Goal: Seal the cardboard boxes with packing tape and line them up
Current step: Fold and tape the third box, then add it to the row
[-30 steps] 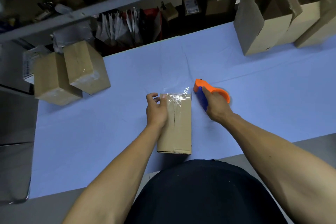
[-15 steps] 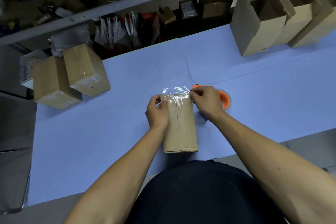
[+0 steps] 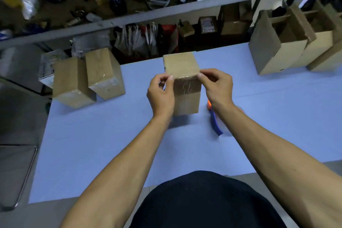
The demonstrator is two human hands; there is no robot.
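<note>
At the centre of the frame my left hand point(image 3: 160, 96) grips the left side of the cardboard box point(image 3: 183, 79), thumb and forefinger pinching at its upper near edge, the other fingers curled against its side. My right hand point(image 3: 218, 87) mirrors it on the right, fingertips pinching the same edge at the box's right corner. I see the box held up on end between both hands, its plain top face tilted toward the upper part of the frame and its near face toward me. Clear packing tape point(image 3: 186, 87) shines in a wrinkled band across the upper part of that near face, running between my two thumbs. I cannot tell whether the box's lower end touches the bench point(image 3: 96, 144) or hangs just above it; a shadow lies under it.

Just right of the box, partly hidden behind my right wrist, the orange and blue tape dispenser point(image 3: 214, 120) lies on the blue bench.

At the left of the frame two sealed boxes point(image 3: 88, 77) stand side by side, touching, at the bench's far left corner, with tape glinting on their near faces. At the upper right a row of open boxes point(image 3: 281, 42) stands with flaps raised along the far edge. Beyond the bench, across the top of the frame, a grey shelf rail point(image 3: 129, 20) crosses cluttered shelving.
</note>
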